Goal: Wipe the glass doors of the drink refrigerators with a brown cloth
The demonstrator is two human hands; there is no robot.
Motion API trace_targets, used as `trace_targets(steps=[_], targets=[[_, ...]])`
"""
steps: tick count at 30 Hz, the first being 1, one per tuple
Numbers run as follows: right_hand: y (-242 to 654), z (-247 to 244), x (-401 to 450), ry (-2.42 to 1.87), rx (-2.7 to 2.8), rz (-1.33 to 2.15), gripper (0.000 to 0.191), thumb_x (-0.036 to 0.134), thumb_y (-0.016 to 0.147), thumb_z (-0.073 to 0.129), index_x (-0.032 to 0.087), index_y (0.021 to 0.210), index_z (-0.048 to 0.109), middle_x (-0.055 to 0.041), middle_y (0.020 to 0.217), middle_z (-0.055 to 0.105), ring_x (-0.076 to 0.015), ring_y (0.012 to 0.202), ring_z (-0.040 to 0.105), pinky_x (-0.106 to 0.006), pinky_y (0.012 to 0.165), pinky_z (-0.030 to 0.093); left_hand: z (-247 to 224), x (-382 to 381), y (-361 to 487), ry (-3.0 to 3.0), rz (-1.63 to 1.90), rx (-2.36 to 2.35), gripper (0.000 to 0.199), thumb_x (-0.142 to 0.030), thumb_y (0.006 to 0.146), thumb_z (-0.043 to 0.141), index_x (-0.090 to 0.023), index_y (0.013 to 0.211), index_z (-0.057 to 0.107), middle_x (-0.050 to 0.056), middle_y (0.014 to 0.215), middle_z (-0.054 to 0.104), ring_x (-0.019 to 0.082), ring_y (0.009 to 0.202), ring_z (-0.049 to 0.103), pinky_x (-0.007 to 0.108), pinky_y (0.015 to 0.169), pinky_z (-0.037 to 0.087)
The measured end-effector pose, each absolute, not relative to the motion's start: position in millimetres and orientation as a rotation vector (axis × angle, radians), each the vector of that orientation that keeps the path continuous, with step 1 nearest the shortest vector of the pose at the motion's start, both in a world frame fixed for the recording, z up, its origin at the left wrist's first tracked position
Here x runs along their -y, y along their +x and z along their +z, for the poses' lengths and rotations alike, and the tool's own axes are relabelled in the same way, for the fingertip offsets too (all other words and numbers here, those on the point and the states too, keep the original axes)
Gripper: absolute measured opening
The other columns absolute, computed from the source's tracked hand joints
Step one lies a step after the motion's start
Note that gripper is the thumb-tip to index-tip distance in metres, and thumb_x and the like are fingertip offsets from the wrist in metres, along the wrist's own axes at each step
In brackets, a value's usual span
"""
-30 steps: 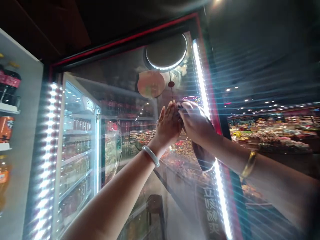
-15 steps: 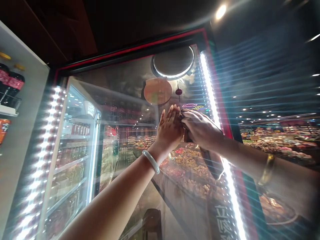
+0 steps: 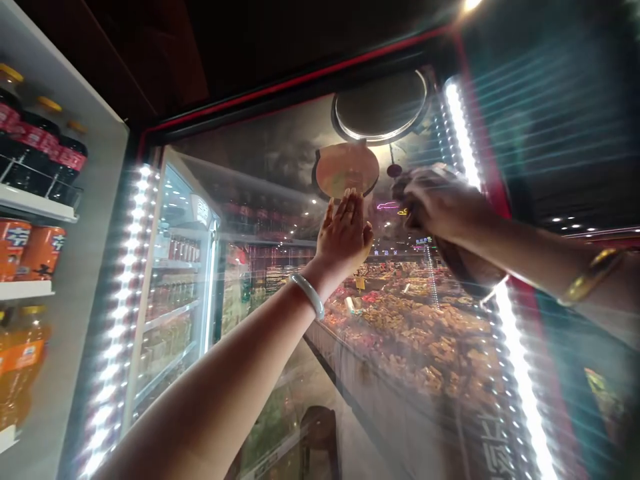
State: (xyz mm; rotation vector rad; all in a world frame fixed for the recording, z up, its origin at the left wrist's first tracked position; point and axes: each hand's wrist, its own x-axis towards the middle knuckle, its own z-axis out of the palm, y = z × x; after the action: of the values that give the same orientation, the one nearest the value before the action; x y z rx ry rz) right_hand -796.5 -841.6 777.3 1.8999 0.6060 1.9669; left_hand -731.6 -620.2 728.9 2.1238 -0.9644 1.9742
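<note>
My left hand (image 3: 344,232) lies flat against the glass door (image 3: 265,173), fingers stretched upward and close together. A pale bangle (image 3: 307,296) circles that wrist. To its right, my right hand (image 3: 447,203) is near the glass, blurred by motion, with its fingers curled. Something dark shows at its fingertips, too smeared to name, and I cannot tell whether the hand touches the pane. A gold bracelet (image 3: 593,277) is on the right wrist. Just above the left fingers, a round orange-brown patch (image 3: 347,170) shows on the glass.
Shelves on the left hold dark bottles (image 3: 37,137), orange cans (image 3: 37,252) and a bottle of orange drink (image 3: 23,363). Bright light strips (image 3: 520,373) run down both sides of the red-edged door frame (image 3: 310,77). Reflections of a lit shop and food displays fill the glass.
My right hand has moved away from the left hand, to the right and upward. The left hand stays flat on the glass. The view has turned left, showing more of the shelves.
</note>
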Motion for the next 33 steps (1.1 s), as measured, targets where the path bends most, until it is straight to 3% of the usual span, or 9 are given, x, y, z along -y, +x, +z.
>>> trace_targets(steps=[2, 5, 7, 12, 16, 19, 26, 31, 33], targets=[[-793.5, 798.1, 835.3, 1.919, -0.392, 2.161, 0.032, 0.032, 0.099, 0.051, 0.012, 0.108, 0.075, -0.0181, 0.125, 0.069, -0.0289, 0.124, 0.061, -0.046, 0.097, 0.05, 727.9, 617.7, -726.8, 2.108, 1.981, 0.986, 0.066, -0.025, 0.104, 0.031, -0.003, 0.167, 0.026, 0.017, 0.176, 0.026, 0.025, 0.166, 0.019, 0.047, 0.139, 0.006], [-785.1, 799.6, 800.1, 1.903, -0.309, 2.191, 0.032, 0.022, 0.097, 0.05, 0.01, 0.117, 0.071, -0.0193, 0.132, 0.066, -0.0336, 0.129, 0.057, -0.049, 0.101, 0.049, 728.2, 616.2, -720.8, 2.055, 2.009, 1.039, 0.066, -0.025, 0.104, 0.032, -0.006, 0.167, 0.027, 0.014, 0.177, 0.026, 0.023, 0.167, 0.018, 0.047, 0.139, 0.005], [-781.9, 776.2, 780.8, 1.891, -0.467, 2.038, 0.032, 0.014, 0.091, 0.055, 0.015, 0.12, 0.07, -0.0155, 0.137, 0.065, -0.0338, 0.129, 0.056, -0.052, 0.105, 0.051, 726.9, 612.8, -717.5, 2.023, 2.014, 1.038, 0.066, -0.026, 0.104, 0.033, -0.008, 0.167, 0.028, 0.013, 0.177, 0.027, 0.024, 0.167, 0.018, 0.048, 0.138, 0.006], [-787.5, 734.3, 805.1, 1.841, -0.658, 1.824, 0.028, 0.023, 0.093, 0.059, 0.028, 0.118, 0.071, -0.0072, 0.139, 0.066, -0.0328, 0.129, 0.057, -0.056, 0.108, 0.053, 716.9, 592.6, -710.5, 2.025, 1.996, 1.024, 0.068, -0.025, 0.104, 0.031, -0.009, 0.169, 0.021, 0.014, 0.177, 0.027, 0.025, 0.167, 0.018, 0.051, 0.138, 0.006], [-783.8, 775.8, 811.4, 1.934, -0.197, 2.175, 0.029, 0.031, 0.094, 0.061, 0.019, 0.118, 0.072, -0.0173, 0.138, 0.063, -0.0376, 0.126, 0.057, -0.052, 0.096, 0.054, 715.2, 579.2, -706.5, 2.048, 1.998, 1.058, 0.066, -0.025, 0.104, 0.031, -0.008, 0.168, 0.026, 0.014, 0.176, 0.027, 0.025, 0.166, 0.019, 0.051, 0.139, 0.004], [-771.1, 791.1, 774.9, 1.917, -0.148, 2.253, 0.03, 0.024, 0.095, 0.055, 0.016, 0.118, 0.071, -0.0199, 0.138, 0.061, -0.0392, 0.126, 0.056, -0.055, 0.095, 0.053, 716.6, 574.1, -703.8, 2.016, 1.98, 1.045, 0.066, -0.025, 0.104, 0.033, -0.012, 0.169, 0.026, 0.012, 0.176, 0.029, 0.025, 0.166, 0.019, 0.052, 0.139, 0.006], [-774.4, 728.3, 784.2, 1.771, -0.734, 1.732, 0.03, 0.018, 0.098, 0.049, 0.024, 0.114, 0.073, -0.0082, 0.139, 0.067, -0.0305, 0.129, 0.058, -0.054, 0.107, 0.055, 704.7, 558.3, -694.9, 2.019, 1.98, 1.072, 0.07, -0.024, 0.104, 0.033, -0.013, 0.171, 0.015, 0.013, 0.176, 0.027, 0.026, 0.166, 0.019, 0.053, 0.138, 0.007], [-777.2, 779.6, 797.4, 1.916, -0.255, 2.094, 0.034, 0.042, 0.1, 0.055, 0.016, 0.106, 0.077, -0.0199, 0.132, 0.066, -0.0366, 0.126, 0.057, -0.052, 0.091, 0.053, 701.9, 552.2, -693.4, 2.038, 1.979, 1.1, 0.068, -0.023, 0.104, 0.032, -0.013, 0.171, 0.018, 0.012, 0.177, 0.025, 0.026, 0.166, 0.021, 0.052, 0.139, 0.008], [-769.0, 789.7, 769.8, 1.909, -0.201, 2.166, 0.033, 0.035, 0.101, 0.052, 0.014, 0.11, 0.075, -0.0211, 0.134, 0.064, -0.0375, 0.127, 0.056, -0.053, 0.093, 0.052, 702.5, 551.9, -695.4, 2.069, 1.969, 1.081, 0.067, -0.023, 0.105, 0.031, -0.011, 0.17, 0.02, 0.012, 0.177, 0.024, 0.026, 0.166, 0.02, 0.051, 0.139, 0.008]])
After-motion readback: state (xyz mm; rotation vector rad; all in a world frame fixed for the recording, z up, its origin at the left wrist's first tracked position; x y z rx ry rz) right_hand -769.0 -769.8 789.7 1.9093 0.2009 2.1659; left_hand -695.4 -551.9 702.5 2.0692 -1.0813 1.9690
